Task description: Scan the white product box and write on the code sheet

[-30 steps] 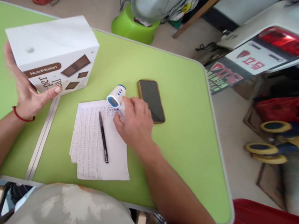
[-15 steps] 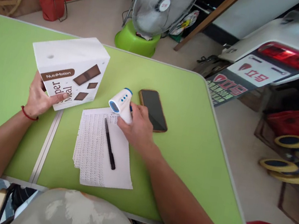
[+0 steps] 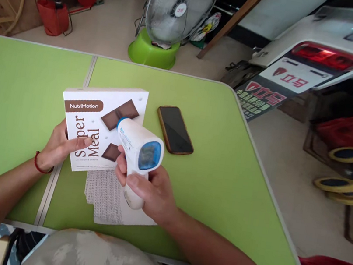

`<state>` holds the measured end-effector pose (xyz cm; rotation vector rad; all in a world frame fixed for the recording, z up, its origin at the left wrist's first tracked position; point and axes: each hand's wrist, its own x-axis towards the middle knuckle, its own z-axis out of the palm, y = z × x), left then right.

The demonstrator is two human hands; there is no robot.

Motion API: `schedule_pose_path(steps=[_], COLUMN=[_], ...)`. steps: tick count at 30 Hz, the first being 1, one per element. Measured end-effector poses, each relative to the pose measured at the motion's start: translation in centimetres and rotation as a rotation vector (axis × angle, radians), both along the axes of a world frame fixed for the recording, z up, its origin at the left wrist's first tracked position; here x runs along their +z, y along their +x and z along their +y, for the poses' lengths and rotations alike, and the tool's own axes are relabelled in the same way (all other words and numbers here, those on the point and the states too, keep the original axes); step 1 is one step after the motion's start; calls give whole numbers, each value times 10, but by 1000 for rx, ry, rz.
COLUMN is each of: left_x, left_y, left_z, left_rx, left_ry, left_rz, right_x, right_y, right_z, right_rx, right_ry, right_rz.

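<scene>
A white NutriMotion box (image 3: 81,125) with brown bar pictures is tilted up, its printed front facing me. My left hand (image 3: 62,144) grips its lower left side, thumb across the front. In my right hand (image 3: 154,193) is a white and blue infrared thermometer (image 3: 135,139), fingers wrapped round its handle. Its blue-rimmed nose points at the box front, and its small screen faces me. Whether nose and box touch, I cannot tell. Beneath both lies a sheet of handwritten paper (image 3: 104,203), partly covered. The pen is hidden from sight.
A phone (image 3: 176,130) lies dark on the green table (image 3: 222,179), right of the box. Past the far edge, a fan (image 3: 181,9) stands on a green stool (image 3: 152,51). A white vehicle rear with a red light (image 3: 330,56) is at the right.
The box has moved right and toward me, its front turned more to my view. My right hand has turned the thermometer to point at the box, its screen now facing me.
</scene>
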<state>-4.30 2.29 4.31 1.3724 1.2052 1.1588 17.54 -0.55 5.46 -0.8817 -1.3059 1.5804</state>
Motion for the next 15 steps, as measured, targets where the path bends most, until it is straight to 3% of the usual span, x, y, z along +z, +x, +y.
schedule_pose_path(steps=[15], left_x=[2], left_y=[4], left_z=[-3], left_rx=[-41], left_ry=[-58], left_rz=[-42], right_x=[-1], right_y=[-4], right_z=[-3], right_rx=[89], right_ry=[-127], right_rz=[144])
